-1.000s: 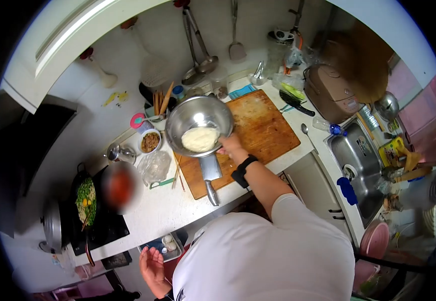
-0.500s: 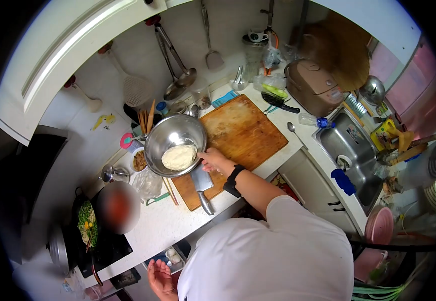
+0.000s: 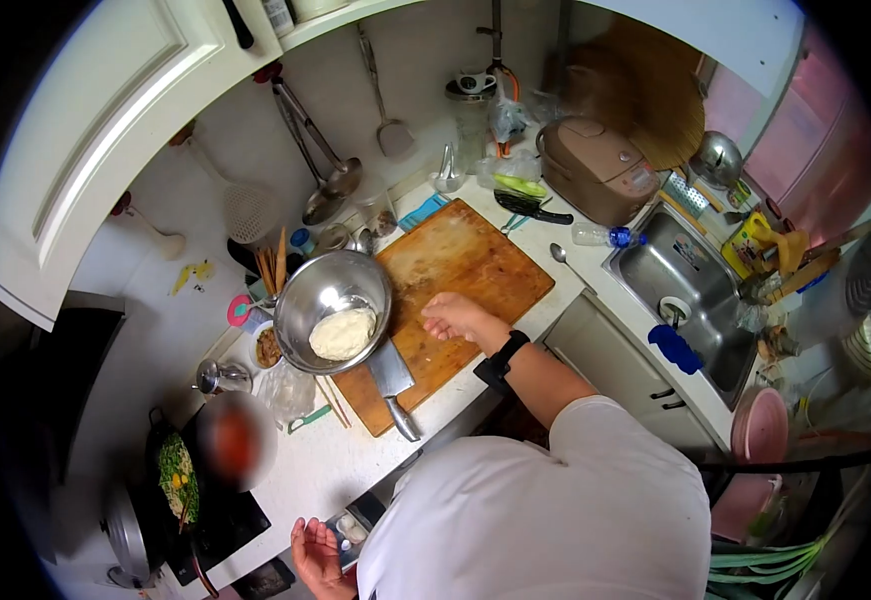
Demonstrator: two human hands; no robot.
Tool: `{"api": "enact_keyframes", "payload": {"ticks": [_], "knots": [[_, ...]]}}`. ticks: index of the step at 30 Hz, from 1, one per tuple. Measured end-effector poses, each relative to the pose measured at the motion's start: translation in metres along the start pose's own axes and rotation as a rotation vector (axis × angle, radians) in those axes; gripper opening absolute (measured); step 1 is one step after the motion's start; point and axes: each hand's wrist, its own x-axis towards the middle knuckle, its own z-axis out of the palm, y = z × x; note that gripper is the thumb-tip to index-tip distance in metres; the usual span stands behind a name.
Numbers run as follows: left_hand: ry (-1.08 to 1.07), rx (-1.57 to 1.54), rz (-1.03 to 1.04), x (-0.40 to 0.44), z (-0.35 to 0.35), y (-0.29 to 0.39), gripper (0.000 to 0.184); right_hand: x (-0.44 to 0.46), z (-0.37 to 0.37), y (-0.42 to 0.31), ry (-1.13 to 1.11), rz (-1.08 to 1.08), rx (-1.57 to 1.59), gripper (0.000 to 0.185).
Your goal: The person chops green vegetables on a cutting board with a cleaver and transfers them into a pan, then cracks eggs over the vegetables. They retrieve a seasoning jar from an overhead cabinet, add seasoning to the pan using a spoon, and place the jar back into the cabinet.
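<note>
My right hand [image 3: 455, 316], with a black band at the wrist, hovers over the wooden cutting board [image 3: 475, 260]. Its fingers are loosely curled together, and nothing shows in them. Just left of it, apart from the hand, a steel mixing bowl [image 3: 300, 290] holds a pale lump of dough [image 3: 343, 333]. Beside the bowl, a cleaver [image 3: 391, 372] lies at the board's near left corner, its handle pointing toward me. Low by my body, my left hand [image 3: 320, 560] is open, palm up and holding nothing, near an open drawer [image 3: 367, 508] with white items inside.
At the left, a wok [image 3: 177, 475] with chopped greens and yolks sits on the stove, near a blurred red item [image 3: 235, 440]. A rice cooker [image 3: 595, 170] stands at the back. The sink [image 3: 695, 290] is at right, a spoon [image 3: 567, 260] before it.
My right hand has let go of the bowl's rim and moved right, over the board. My left hand stays low and open. The whole view has shifted slightly.
</note>
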Motion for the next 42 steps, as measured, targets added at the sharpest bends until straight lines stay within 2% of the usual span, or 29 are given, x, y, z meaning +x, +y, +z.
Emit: {"api": "enact_keyframes", "payload": {"ticks": [14, 20, 23, 28, 30, 34, 38, 42], "knots": [[-0.053, -0.005, 0.0, 0.023, 0.025, -0.008, 0.019, -0.065, -0.041, -0.117, 0.044, -0.345, -0.055, 0.018], [-0.062, -0.031, 0.003, 0.032, 0.04, -0.012, 0.016, -0.097, -0.053, -0.197, 0.029, -0.518, -0.162, 0.017], [-0.007, -0.012, -0.001, 0.039, 0.038, -0.014, 0.015, -0.117, -0.055, -0.24, 0.056, -0.686, -0.253, 0.016], [0.008, -0.051, -0.003, 0.046, 0.033, -0.02, 0.015, -0.134, -0.056, -0.302, 0.082, -0.804, -0.31, 0.017], [-0.072, 0.006, -0.089, 0.058, 0.016, -0.024, 0.036, -0.136, -0.055, -0.319, 0.088, -0.834, -0.347, 0.018], [0.059, 0.03, 0.018, 0.014, 0.073, -0.015, 0.032, -0.133, -0.051, -0.351, 0.149, -0.874, -0.334, 0.015], [0.064, 0.021, 0.025, 0.017, 0.074, -0.017, 0.032, -0.123, -0.057, -0.388, 0.284, -0.954, -0.36, 0.015], [0.085, 0.013, 0.039, 0.015, 0.077, -0.017, 0.033, -0.11, -0.068, -0.433, 0.541, -1.02, -0.399, 0.017]]}}
